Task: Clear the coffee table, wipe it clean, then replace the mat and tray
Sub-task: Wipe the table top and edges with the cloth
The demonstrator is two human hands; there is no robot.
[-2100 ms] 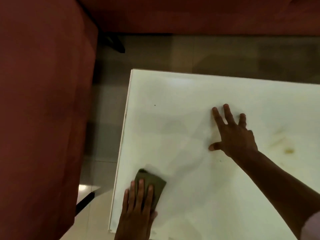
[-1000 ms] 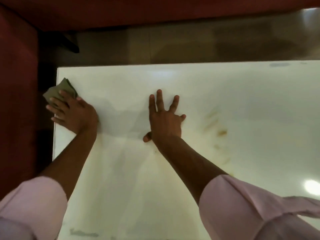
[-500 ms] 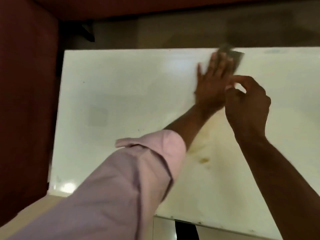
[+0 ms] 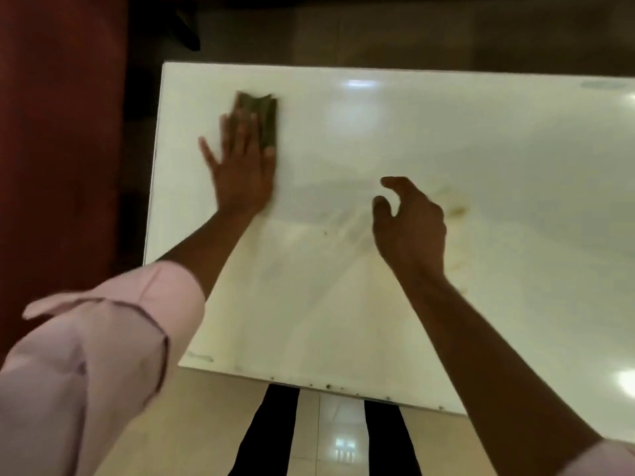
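Note:
The white glossy coffee table (image 4: 446,139) fills most of the view and carries nothing but a folded olive-green cloth (image 4: 264,115) near its far left corner. My left hand (image 4: 242,166) lies flat with straight, spread fingers pressing on the cloth. My right hand (image 4: 409,225) hovers over the middle of the table with loosely curled fingers, holding nothing. Yellowish-brown stains (image 4: 457,211) mark the surface just right of my right hand. No mat or tray is in view.
A dark red sofa (image 4: 58,149) stands along the table's left side, with more red upholstery beyond the far edge. Glossy beige floor tiles (image 4: 340,438) and my dark trouser legs (image 4: 268,431) show below the table's near edge.
My left hand has swept the cloth from the far middle of the table back toward the far left corner. My right hand has dropped lower, nearer the stains.

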